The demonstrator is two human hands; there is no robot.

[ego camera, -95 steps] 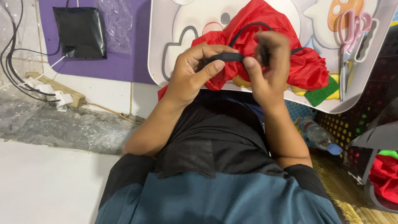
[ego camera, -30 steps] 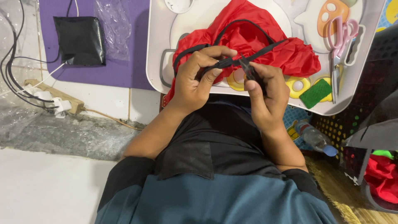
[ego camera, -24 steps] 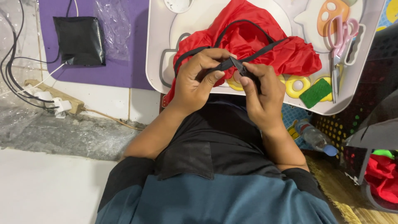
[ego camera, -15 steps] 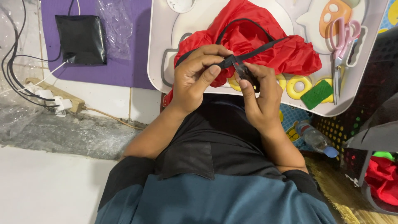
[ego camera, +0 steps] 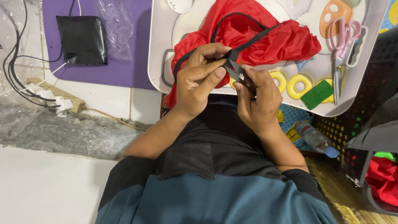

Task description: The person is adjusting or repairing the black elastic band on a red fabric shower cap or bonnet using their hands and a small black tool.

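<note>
My left hand (ego camera: 199,81) pinches a black strap (ego camera: 248,18) between thumb and fingers. The strap loops up over a crumpled red fabric bag (ego camera: 282,41) that lies on a white lap tray (ego camera: 159,49). My right hand (ego camera: 259,97) grips small black thread snips (ego camera: 235,70). Their blades point up and touch the strap right beside my left thumb. Both hands are close together over the tray's near edge, above my lap.
On the tray lie pink scissors (ego camera: 342,45), yellow rings (ego camera: 296,85) and a green block (ego camera: 317,94). A plastic bottle (ego camera: 315,139) lies on the floor at right. A black pouch (ego camera: 81,39) rests on a purple mat (ego camera: 124,62), with a power strip (ego camera: 49,97) and cables at left.
Both hands first held the strap stretched between them, higher up. My right hand has since closed in on my left, and the snips' blades now sit at the strap.
</note>
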